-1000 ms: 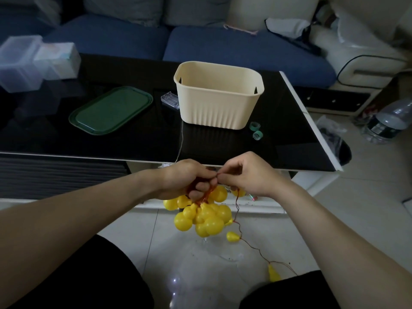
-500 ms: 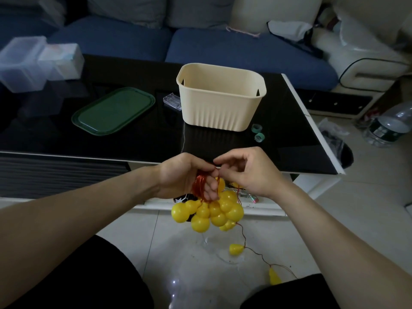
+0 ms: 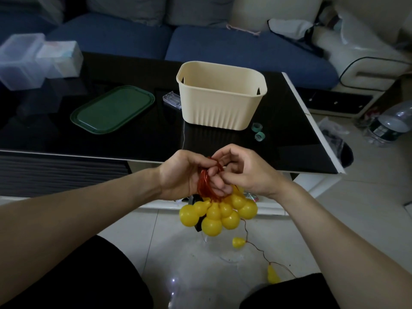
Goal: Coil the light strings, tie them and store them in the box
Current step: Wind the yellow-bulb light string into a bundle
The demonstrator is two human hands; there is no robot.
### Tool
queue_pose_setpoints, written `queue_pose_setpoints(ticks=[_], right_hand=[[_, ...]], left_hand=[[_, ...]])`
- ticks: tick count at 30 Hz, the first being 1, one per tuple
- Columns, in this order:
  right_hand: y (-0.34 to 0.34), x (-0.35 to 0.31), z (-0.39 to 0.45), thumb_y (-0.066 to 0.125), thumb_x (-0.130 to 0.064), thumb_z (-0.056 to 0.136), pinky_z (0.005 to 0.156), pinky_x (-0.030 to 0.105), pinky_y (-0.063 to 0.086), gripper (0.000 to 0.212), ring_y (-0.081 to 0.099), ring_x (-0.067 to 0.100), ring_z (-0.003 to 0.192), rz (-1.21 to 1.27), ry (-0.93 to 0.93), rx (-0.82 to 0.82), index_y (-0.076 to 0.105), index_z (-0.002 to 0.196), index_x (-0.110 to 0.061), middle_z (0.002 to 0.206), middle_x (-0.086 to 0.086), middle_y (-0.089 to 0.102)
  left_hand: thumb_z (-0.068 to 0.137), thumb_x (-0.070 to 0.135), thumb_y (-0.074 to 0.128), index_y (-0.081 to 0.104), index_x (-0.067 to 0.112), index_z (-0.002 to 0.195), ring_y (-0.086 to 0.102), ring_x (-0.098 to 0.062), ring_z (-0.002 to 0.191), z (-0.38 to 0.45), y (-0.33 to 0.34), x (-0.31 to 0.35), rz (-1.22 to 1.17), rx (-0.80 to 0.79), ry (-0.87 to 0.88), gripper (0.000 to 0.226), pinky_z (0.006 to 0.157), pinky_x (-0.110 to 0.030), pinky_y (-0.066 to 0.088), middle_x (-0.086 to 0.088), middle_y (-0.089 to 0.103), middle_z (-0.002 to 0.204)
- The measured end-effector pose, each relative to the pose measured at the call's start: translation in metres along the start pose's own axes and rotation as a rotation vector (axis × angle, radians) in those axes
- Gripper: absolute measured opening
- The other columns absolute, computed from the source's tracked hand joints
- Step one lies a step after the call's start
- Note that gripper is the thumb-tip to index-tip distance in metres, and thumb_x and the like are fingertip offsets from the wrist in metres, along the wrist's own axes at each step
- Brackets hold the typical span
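Note:
A light string (image 3: 219, 214) of yellow gourd-shaped bulbs on copper-red wire hangs in front of the table edge. My left hand (image 3: 186, 175) grips the wound wire loops, with the bulbs bunched below it. My right hand (image 3: 242, 169) pinches the wire at the top of the coil, touching the left fingers. The loose tail with two more bulbs trails down to the floor at the lower right. A cream ribbed box (image 3: 221, 95) stands open on the black table (image 3: 145, 134), and its green lid (image 3: 112, 109) lies to its left.
Two small green tape rolls (image 3: 258, 131) lie right of the box and a clear plastic case (image 3: 171, 100) left of it. Clear containers (image 3: 33, 59) sit at the table's far left. A blue sofa is behind. A water bottle (image 3: 392, 122) lies on the floor at right.
Both hands have risen toward the table edge with the coil. The right hand has moved up over the top of the loops, and more of the red wire coil shows between the hands.

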State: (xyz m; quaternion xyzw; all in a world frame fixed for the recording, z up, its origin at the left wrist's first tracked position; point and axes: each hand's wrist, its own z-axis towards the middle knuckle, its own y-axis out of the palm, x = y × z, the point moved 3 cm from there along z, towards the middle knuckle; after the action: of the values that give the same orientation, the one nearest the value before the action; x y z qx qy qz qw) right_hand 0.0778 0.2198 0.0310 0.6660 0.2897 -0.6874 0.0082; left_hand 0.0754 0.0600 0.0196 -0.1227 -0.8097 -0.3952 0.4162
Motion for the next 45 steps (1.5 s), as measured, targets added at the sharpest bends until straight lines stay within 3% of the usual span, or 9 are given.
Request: queue_pose_setpoints(ticks=[5,8,12,19,22,25,33,39,45], right_hand=[[-0.003,0.007,0.000,0.064,-0.013,0.072,0.097,0.038,0.053,0.042,0.065,0.029,0.111,0.086,0.033,-0.037,0.065,0.113,-0.022,0.118,0.021,0.065],[-0.004,0.008,0.000,0.074,-0.014,0.073,0.091,0.038,0.056,0.037,0.069,0.030,0.101,0.046,-0.001,0.034,0.068,0.108,-0.023,0.111,0.018,0.068],[-0.002,0.009,0.002,0.083,-0.005,0.079,0.077,0.022,0.054,0.033,0.067,0.007,0.084,0.015,-0.013,0.086,0.070,0.105,-0.018,0.101,0.011,0.071],[0.001,0.009,0.005,0.084,-0.006,0.077,0.086,0.029,0.059,0.038,0.073,0.020,0.098,0.072,-0.030,0.125,0.067,0.108,-0.020,0.111,0.012,0.072],[0.002,0.008,0.005,0.083,-0.006,0.079,0.082,0.025,0.058,0.039,0.072,0.014,0.095,0.061,-0.033,0.104,0.066,0.113,-0.017,0.107,0.007,0.072],[0.003,0.012,0.007,0.084,-0.012,0.080,0.073,0.023,0.056,0.033,0.067,0.013,0.080,-0.022,-0.018,0.096,0.066,0.105,-0.026,0.095,0.006,0.072],[-0.005,0.021,0.009,0.082,-0.038,0.080,0.067,0.032,0.055,0.014,0.067,0.008,0.069,-0.224,0.030,0.131,0.073,0.077,-0.028,0.076,-0.002,0.073],[-0.012,0.015,0.004,0.071,-0.046,0.088,0.068,0.034,0.047,0.042,0.059,0.013,0.064,-0.245,0.189,0.035,0.071,0.072,-0.007,0.067,0.003,0.067],[-0.022,0.020,-0.007,0.047,-0.088,0.075,0.086,0.039,0.049,0.086,0.062,0.024,0.068,-0.010,0.450,-0.120,0.074,0.083,-0.007,0.070,0.013,0.066]], left_hand=[[0.089,0.017,0.045,0.056,0.002,0.075,0.072,-0.035,0.081,0.001,0.001,0.001,-0.039,0.044,-0.002,0.022,0.077,-0.037,0.060,-0.021,0.068,0.078],[0.089,0.018,0.046,0.056,0.004,0.076,0.071,-0.032,0.075,0.001,0.000,0.001,-0.060,0.048,-0.005,0.021,0.070,-0.033,0.059,-0.017,0.066,0.074],[0.088,0.018,0.046,0.054,0.005,0.073,0.070,-0.029,0.068,0.002,0.001,0.002,-0.096,0.054,0.006,0.021,0.064,-0.030,0.058,-0.014,0.064,0.068],[0.091,0.020,0.044,0.059,0.003,0.065,0.071,-0.035,0.079,0.004,0.003,0.003,-0.350,0.092,0.100,0.034,0.076,-0.040,0.061,-0.018,0.066,0.072],[0.093,0.022,0.043,0.055,0.006,0.067,0.068,-0.027,0.065,0.004,0.002,0.004,-0.313,0.142,0.091,0.033,0.065,-0.034,0.060,-0.012,0.062,0.066],[0.093,0.026,0.044,0.047,0.013,0.073,0.043,-0.014,0.041,0.004,-0.001,0.005,-0.145,0.201,0.041,0.025,0.042,-0.022,0.040,-0.001,0.044,0.054],[0.098,0.037,0.037,0.041,0.019,0.061,0.016,-0.009,0.039,0.003,-0.009,0.000,0.135,0.295,-0.095,0.041,0.042,-0.025,0.011,0.005,0.022,0.050],[0.103,0.035,0.033,0.036,0.022,0.060,0.019,-0.010,0.037,0.002,-0.015,0.000,0.316,0.451,-0.126,0.045,0.036,-0.021,0.015,0.005,0.026,0.047],[0.104,0.033,0.033,0.038,0.022,0.062,0.019,-0.011,0.038,-0.001,-0.022,0.000,0.329,0.514,-0.121,0.044,0.039,-0.022,0.014,0.005,0.027,0.048]])
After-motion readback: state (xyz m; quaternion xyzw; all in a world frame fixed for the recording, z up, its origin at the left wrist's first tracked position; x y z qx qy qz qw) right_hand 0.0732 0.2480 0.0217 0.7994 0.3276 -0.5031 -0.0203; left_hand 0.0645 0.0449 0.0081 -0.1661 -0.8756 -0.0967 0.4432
